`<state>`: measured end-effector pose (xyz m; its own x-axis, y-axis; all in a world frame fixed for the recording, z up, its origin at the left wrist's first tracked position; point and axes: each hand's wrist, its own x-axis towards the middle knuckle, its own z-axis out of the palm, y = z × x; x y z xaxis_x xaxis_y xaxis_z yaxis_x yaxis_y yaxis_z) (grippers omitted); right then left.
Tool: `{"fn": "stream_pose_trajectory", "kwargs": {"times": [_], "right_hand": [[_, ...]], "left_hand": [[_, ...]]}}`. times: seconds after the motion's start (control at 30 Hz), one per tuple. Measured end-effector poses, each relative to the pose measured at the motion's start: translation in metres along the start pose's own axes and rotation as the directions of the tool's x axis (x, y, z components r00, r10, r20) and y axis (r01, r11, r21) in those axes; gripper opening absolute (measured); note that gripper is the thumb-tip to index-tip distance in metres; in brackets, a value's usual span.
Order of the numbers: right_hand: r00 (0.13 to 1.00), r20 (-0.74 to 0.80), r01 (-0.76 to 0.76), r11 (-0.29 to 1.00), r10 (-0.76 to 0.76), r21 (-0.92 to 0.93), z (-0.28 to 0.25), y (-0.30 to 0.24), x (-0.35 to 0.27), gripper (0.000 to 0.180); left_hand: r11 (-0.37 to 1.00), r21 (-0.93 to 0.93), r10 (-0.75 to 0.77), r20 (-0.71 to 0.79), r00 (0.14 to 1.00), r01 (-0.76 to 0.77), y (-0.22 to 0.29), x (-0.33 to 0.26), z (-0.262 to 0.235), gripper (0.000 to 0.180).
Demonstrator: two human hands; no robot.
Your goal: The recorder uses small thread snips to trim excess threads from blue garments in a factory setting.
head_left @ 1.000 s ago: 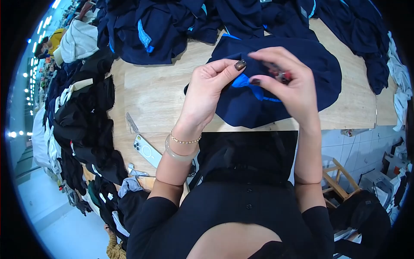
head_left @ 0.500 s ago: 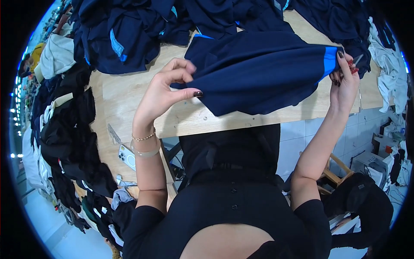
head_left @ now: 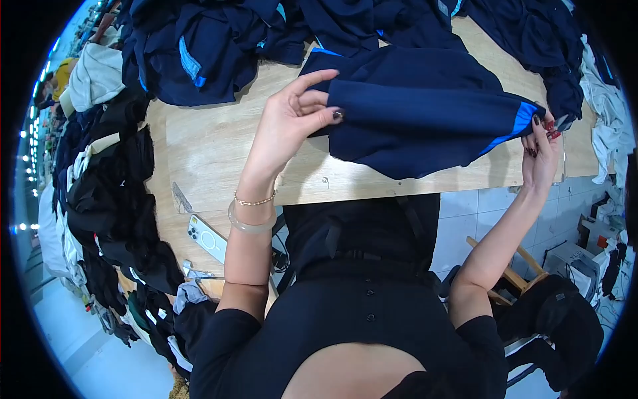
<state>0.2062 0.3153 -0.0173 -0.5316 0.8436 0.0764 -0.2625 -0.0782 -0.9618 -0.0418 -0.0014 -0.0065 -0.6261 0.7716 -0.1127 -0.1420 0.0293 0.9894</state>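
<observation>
A dark navy cloth garment piece (head_left: 412, 120) with bright blue trim (head_left: 524, 118) at its right end is stretched between my hands above the near part of the table. My left hand (head_left: 292, 120) is closed on its left edge, thumb below and fingers above, partly behind the fabric. At the trimmed end, my right hand (head_left: 541, 154) pinches the cloth. Small scissors with red handles (head_left: 551, 129) are also tucked in that hand, their metal blades pointing out to the right. Folds hide the underside of the garment.
Piles of navy garments (head_left: 219, 46) with blue trim lie along the far side of the wooden table (head_left: 212, 146). Black clothes (head_left: 100, 206) are heaped at the left. A white phone (head_left: 207, 238) lies near the left front edge. A wooden stool (head_left: 515, 272) stands at lower right.
My left hand has moved up and right along with the cloth's left edge. My right hand has shifted slightly down and right; the cloth now hangs with a flatter upper fold.
</observation>
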Motion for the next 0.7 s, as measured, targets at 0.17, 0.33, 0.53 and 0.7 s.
{"fn": "stream_pose_trajectory", "kwargs": {"times": [0.17,0.33,0.53,0.7], "right_hand": [[0.989,0.139,0.065,0.992,-0.049,-0.112,-0.026,0.020,-0.010,0.017],[0.994,0.086,0.079,0.992,-0.070,-0.100,-0.028,0.038,-0.024,0.020],[0.992,0.076,0.108,0.984,-0.098,-0.144,-0.030,0.046,-0.029,0.020],[0.983,0.167,0.171,0.729,-0.079,-0.663,-0.012,0.056,-0.032,0.026]], "left_hand": [[0.945,0.174,0.310,-0.191,0.931,-0.279,-0.043,0.011,-0.006,0.020],[0.890,0.195,0.454,-0.300,0.839,-0.412,-0.069,0.013,-0.008,0.022],[0.884,0.135,0.466,-0.300,0.832,-0.447,-0.079,0.014,-0.011,0.023],[0.930,0.175,0.360,-0.250,0.899,-0.324,-0.095,0.007,-0.011,0.025]]}}
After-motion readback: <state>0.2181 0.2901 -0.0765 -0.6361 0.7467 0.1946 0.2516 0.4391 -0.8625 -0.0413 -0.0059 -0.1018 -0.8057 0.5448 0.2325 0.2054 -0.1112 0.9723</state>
